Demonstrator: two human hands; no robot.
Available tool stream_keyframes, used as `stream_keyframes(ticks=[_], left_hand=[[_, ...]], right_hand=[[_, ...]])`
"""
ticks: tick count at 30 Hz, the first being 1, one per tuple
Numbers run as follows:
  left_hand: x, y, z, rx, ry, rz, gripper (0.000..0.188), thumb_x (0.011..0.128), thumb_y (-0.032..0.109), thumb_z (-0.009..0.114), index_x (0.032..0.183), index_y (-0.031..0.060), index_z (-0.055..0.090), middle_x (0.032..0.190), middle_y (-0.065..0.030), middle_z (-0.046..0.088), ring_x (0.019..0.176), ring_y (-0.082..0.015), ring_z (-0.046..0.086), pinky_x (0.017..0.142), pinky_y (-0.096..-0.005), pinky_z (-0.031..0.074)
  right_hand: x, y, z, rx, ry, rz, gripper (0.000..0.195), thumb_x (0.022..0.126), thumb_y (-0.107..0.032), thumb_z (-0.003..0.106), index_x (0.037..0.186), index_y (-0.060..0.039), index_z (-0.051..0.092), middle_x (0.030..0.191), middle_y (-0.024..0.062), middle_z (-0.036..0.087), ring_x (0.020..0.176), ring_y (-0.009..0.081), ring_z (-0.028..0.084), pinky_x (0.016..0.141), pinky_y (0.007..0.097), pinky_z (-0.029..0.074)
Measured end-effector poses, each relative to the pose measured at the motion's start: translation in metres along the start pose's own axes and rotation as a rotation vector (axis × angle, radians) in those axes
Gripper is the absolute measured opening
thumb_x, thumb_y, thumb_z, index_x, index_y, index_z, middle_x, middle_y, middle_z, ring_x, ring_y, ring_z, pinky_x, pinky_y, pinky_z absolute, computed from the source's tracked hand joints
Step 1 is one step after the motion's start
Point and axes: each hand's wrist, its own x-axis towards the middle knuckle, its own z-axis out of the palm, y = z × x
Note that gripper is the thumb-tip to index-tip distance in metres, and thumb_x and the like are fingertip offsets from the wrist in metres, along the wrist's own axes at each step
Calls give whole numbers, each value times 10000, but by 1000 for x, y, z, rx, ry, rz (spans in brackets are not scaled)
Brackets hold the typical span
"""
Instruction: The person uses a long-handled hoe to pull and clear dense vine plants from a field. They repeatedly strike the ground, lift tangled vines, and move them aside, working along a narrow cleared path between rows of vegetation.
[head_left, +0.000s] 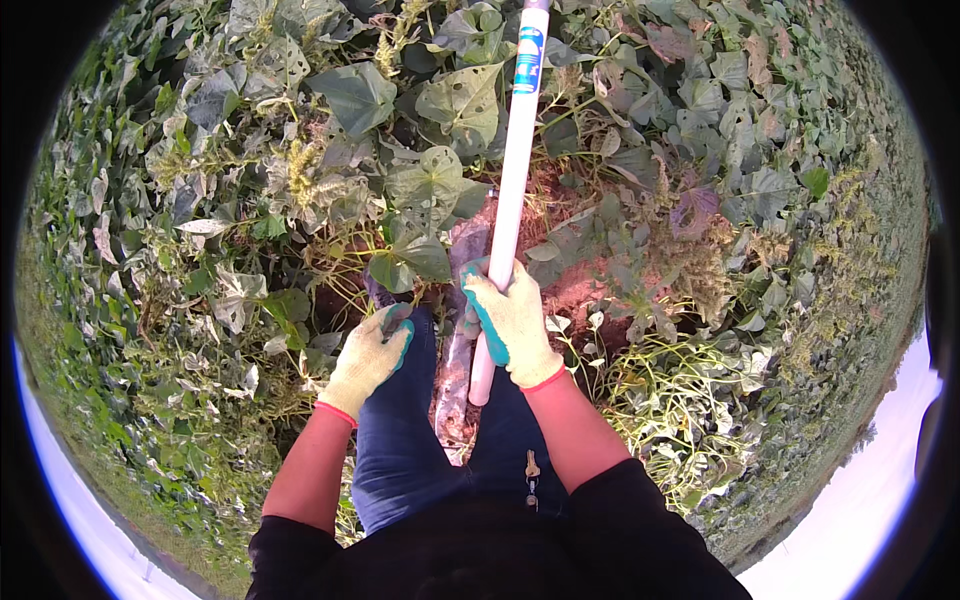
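Observation:
A white pole-like tool handle (510, 187) rises from between my thighs to the top edge, where its far end is out of view. It leans slightly right and carries a blue label (529, 60) with writing. Around its lower part my right hand (516, 319) is closed, in a cream knit glove with a teal coated palm. My left hand (369, 358), gloved alike, hovers at my left knee, away from the handle. Its fingers curl loosely, thumb apart, with nothing visible in them. Below the handle, a greyish strip (454, 360) runs along the ground; its material is unclear.
Broad-leaved vines (442, 180), probably sweet potato, spread all around, many leaves holed. Weeds with yellowish seed spikes (300, 172) grow among them. Reddish soil (581, 292) shows right of the handle. Cut-looking pale stems (675, 390) tangle at right. A key (532, 465) hangs at my trousers.

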Motion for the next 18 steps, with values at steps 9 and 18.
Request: stream_keyframes(ticks=[9, 18], left_hand=[[144, 95, 75, 1047, 71, 862, 809, 805, 474, 802, 1450, 71, 525, 1512, -148, 499, 1467, -360, 396, 1235, -483, 292], [372, 141, 85, 1556, 416, 891, 868, 748, 265, 835, 1514, 83, 470, 1590, -190, 419, 1514, -362, 343, 1280, -479, 214]], right_hand=[[-40, 77, -177, -294, 413, -172, 206, 922, -43, 713, 1099, 38, 645, 842, 72, 713, 691, 104, 665, 626, 269, 535], [-58, 113, -172, -247, 533, -5, 211, 894, -69, 762, 1070, 18, 686, 707, 60, 664, 578, 107, 627, 538, 291, 513]])
